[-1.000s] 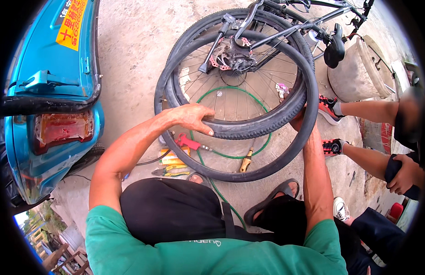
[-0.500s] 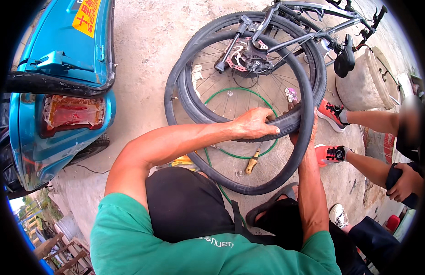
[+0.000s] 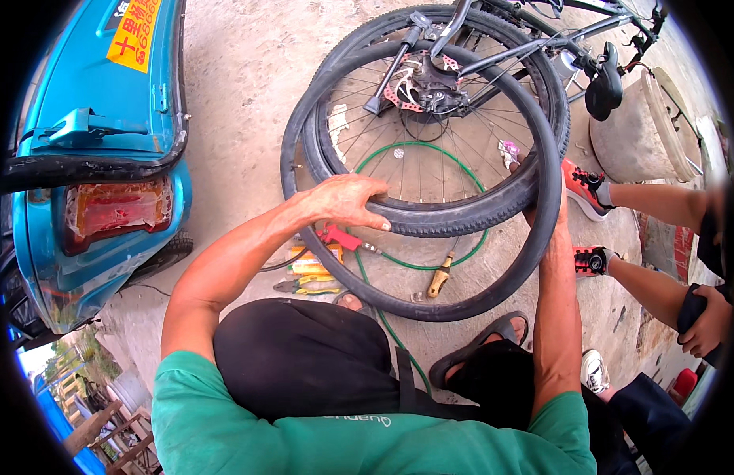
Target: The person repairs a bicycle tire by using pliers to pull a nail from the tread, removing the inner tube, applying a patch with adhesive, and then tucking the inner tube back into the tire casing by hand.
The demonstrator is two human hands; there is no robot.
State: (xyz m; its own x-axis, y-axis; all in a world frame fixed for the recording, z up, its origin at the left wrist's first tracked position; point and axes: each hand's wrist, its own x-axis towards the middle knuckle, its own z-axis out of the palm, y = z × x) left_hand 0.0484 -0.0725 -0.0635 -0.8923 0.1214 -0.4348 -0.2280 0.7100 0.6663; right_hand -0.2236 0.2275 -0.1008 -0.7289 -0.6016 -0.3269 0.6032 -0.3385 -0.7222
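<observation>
A bicycle wheel with a knobby black tyre (image 3: 454, 222) lies beneath a slack black inner tube (image 3: 414, 309), whose loop hangs out toward me. My left hand (image 3: 347, 199) straddles the tyre's near left part, thumb on the near side and fingers over the far side. At the right, my right hand (image 3: 558, 194) grips the tyre, its fingers partly hidden behind the tube. Brake disc and hub (image 3: 430, 87) show within the tube's loop. A green hose (image 3: 471, 170) runs under the spokes to a red air gun (image 3: 337, 236). A wooden-handled tool (image 3: 439, 279) lies inside the tube's loop.
Pliers (image 3: 307, 286) lie by my knee. The bicycle frame (image 3: 541, 47) extends to the far right, beside a concrete cylinder (image 3: 636, 131). A blue vehicle (image 3: 98, 119) stands at left. Another person's shoes (image 3: 584, 190) are close to the wheel's right side.
My left hand has slid left along the tyre, away from my right hand. My right hand stays at the tyre's right side. The red air gun has come into view.
</observation>
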